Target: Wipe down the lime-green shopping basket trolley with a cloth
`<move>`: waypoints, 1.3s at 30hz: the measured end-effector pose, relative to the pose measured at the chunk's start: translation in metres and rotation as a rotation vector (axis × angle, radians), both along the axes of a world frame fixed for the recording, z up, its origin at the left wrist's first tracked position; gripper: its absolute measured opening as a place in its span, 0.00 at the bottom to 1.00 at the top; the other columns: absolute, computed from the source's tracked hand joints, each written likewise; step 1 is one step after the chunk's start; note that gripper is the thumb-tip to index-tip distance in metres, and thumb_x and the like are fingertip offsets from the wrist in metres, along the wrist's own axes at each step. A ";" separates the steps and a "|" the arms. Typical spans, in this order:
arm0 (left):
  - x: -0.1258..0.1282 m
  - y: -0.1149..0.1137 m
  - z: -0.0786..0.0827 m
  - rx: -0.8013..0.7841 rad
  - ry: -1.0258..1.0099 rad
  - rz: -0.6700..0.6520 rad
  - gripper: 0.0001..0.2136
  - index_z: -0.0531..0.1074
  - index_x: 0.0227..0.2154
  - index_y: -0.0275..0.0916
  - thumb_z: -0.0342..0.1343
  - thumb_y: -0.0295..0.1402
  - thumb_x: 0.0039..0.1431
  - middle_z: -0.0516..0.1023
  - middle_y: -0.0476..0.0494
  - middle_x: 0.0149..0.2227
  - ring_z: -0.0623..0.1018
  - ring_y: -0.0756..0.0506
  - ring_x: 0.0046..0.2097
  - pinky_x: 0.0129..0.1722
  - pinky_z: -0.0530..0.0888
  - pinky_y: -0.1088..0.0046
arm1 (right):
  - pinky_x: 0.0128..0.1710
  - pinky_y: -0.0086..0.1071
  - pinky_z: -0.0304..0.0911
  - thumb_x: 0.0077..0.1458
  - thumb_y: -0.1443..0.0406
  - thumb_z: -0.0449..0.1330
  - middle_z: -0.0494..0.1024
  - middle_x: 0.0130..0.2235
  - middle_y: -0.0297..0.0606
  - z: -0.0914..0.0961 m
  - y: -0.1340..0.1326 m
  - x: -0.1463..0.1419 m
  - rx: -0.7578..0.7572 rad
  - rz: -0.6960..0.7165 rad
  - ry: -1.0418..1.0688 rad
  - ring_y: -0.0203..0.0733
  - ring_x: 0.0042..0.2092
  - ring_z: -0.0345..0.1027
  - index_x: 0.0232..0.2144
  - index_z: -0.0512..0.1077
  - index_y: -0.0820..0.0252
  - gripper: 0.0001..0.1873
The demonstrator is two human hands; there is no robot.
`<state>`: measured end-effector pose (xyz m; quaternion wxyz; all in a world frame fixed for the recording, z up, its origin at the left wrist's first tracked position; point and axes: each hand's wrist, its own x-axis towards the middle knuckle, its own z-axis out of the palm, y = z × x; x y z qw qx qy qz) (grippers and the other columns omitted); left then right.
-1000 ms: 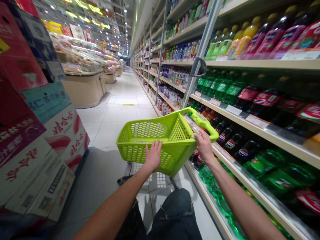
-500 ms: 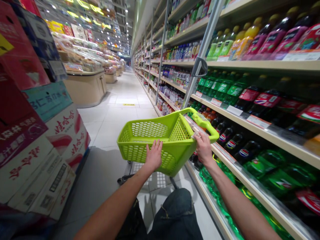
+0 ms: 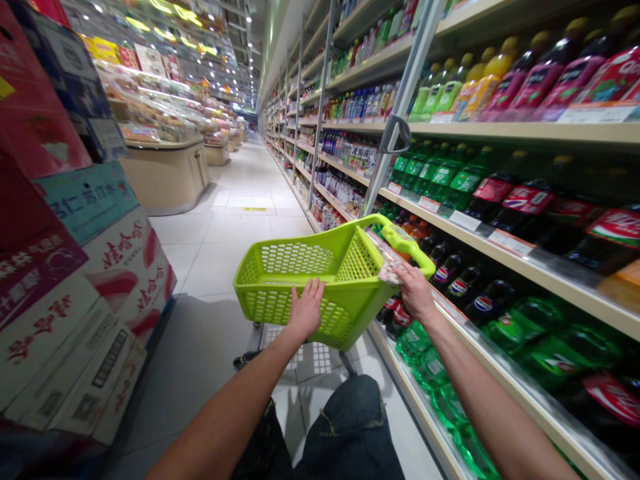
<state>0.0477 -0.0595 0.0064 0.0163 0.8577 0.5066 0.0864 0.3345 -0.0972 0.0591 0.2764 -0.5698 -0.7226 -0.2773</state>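
Observation:
A lime-green shopping cart basket [image 3: 270, 300] with honeycomb holes stands in front of my legs, tilted toward the shelves. My left hand [image 3: 307, 307] lies on its near side, fingers spread over the rim, with nothing in its grasp. At the rear corner by the handle [image 3: 407, 243], my right hand [image 3: 414, 288] presses a small crumpled pale cloth [image 3: 389, 272] against the rim. Whether it is cloth or tissue I cannot tell. The basket's visible inside holds no goods.
Shelves of drink bottles [image 3: 467, 180] run close along the right, their price-tag edges [image 3: 510, 241] near my right arm. Stacked drink cartons [image 3: 125, 260] stand on the left. Ahead, a tiled aisle [image 3: 240, 180] runs past a rounded display counter [image 3: 165, 177].
My right hand has shifted slightly right along the rim corner, and more of the pale cloth shows. My left hand stays on the basket's side.

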 end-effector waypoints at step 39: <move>-0.010 0.000 -0.001 0.024 0.034 0.053 0.34 0.43 0.59 0.34 0.44 0.28 0.46 0.44 0.43 0.63 0.44 0.42 0.63 0.58 0.44 0.47 | 0.54 0.48 0.48 0.51 0.75 0.45 0.65 0.53 0.47 -0.052 0.023 -0.110 -0.048 0.075 0.076 0.46 0.56 0.52 0.44 0.69 0.61 0.21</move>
